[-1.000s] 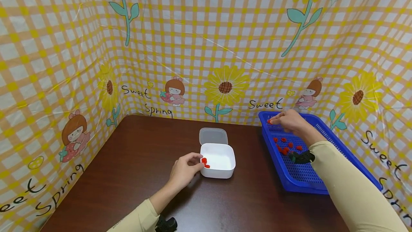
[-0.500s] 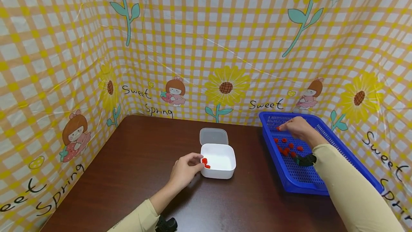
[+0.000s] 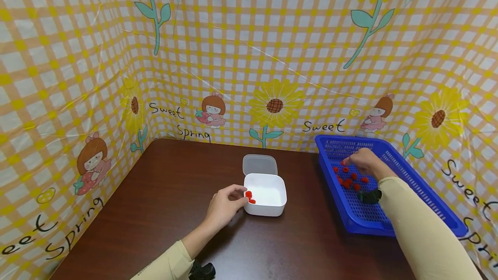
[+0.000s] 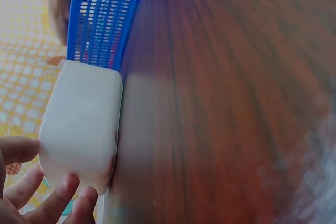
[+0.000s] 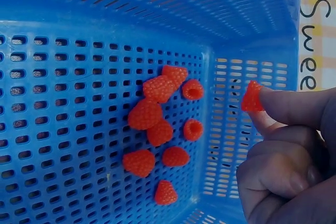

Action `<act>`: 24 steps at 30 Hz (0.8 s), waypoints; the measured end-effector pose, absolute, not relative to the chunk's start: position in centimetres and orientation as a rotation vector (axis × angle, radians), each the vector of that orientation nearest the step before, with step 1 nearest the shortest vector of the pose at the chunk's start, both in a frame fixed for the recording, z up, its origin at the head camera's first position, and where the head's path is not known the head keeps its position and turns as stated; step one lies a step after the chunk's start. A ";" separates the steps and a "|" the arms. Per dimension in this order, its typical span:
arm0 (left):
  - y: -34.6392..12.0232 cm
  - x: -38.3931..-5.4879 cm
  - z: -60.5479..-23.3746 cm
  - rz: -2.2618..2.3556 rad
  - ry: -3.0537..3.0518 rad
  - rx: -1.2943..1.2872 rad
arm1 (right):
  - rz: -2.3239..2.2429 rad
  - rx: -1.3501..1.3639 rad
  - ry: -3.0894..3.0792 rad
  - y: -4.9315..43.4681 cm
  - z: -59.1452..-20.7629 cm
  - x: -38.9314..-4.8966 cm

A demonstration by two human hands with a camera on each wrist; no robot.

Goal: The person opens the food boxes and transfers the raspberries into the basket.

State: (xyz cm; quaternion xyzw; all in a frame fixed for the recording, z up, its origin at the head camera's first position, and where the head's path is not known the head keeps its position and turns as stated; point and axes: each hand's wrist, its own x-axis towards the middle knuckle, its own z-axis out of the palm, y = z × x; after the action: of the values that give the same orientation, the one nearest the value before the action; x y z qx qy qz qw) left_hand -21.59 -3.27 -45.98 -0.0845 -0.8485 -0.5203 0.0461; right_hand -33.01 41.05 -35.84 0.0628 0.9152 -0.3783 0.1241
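A white square box stands on the dark wooden table with a few raspberries in its left side. My left hand holds the box at its left end, thumb and fingers against the wall and rim. Over in the blue plastic basket, my right hand pinches one raspberry between thumb and index finger, its other fingers curled in. Several more raspberries lie loose on the basket's perforated floor, to the left of that hand in the right wrist view.
Behind the box lies a translucent lid. The dark brown table reaches back to a yellow checked cloth that hangs at the back and both sides. A black strap mount sits at the left wrist.
With the raspberry still pinched, my right hand has moved down and slightly right, from the basket's back-left rim to inside it. My left hand and the box stay where they were.
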 end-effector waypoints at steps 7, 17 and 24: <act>-3.3 -21.6 -46.1 -1.595 -2.591 -0.259 | -1.115 0.193 2.666 41.0 -36.0 -32.8; -3.3 -21.5 -46.0 -1.598 -2.589 -0.252 | -1.080 0.094 2.724 38.8 -34.5 -32.3; -3.3 -21.5 -45.9 -1.598 -2.585 -0.247 | -1.127 0.035 2.696 36.3 -33.2 -32.0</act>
State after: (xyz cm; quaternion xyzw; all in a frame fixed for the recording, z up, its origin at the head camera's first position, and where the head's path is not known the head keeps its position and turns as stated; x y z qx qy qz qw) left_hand -21.52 -3.30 -45.86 -0.0810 -0.8470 -0.5234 0.0462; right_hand -31.95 36.26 -33.23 0.0120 0.9170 -0.3834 0.1093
